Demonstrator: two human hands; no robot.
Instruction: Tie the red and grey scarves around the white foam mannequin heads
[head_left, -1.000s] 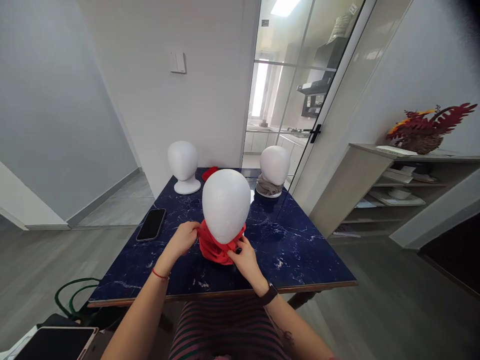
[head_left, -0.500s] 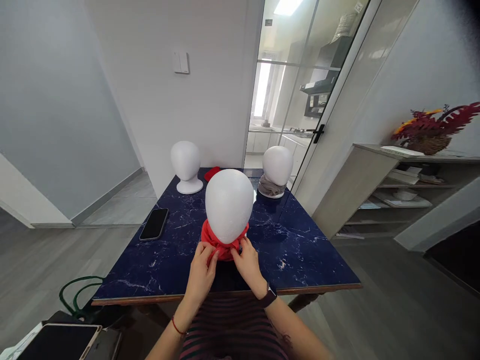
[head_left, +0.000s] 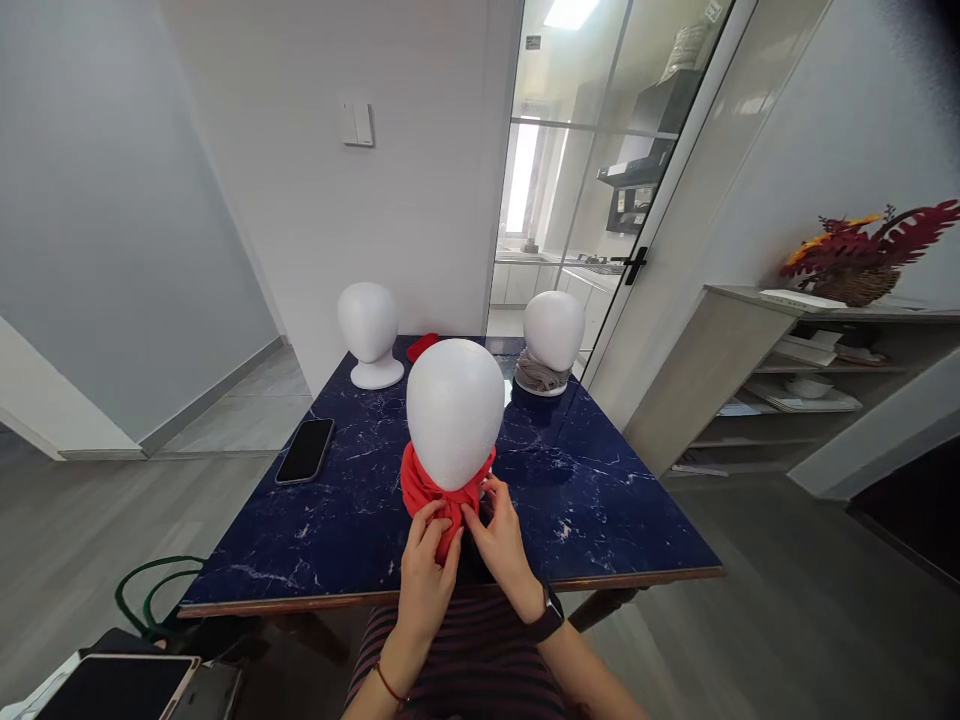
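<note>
A white foam mannequin head (head_left: 456, 412) stands upright near the front of the table, with a red scarf (head_left: 421, 488) wrapped around its neck. My left hand (head_left: 429, 565) pinches the scarf just below the chin, and a bit of red cloth shows between its fingers. On the other side, my right hand (head_left: 498, 535) has its thumb and fingers closed on the scarf's right front edge. Both hands are close together, and the fingertips are partly hidden in the folds.
A second bare mannequin head (head_left: 368, 325) stands at the back left beside a piece of red cloth (head_left: 423, 347). Another head (head_left: 553, 330) at the back right wears a grey scarf (head_left: 540, 374). A phone (head_left: 305, 451) lies at the left edge of the dark blue marbled table (head_left: 585, 500).
My left hand has moved right and toward me, drawing some red cloth down in front of the chin. My right hand has shifted only slightly.
</note>
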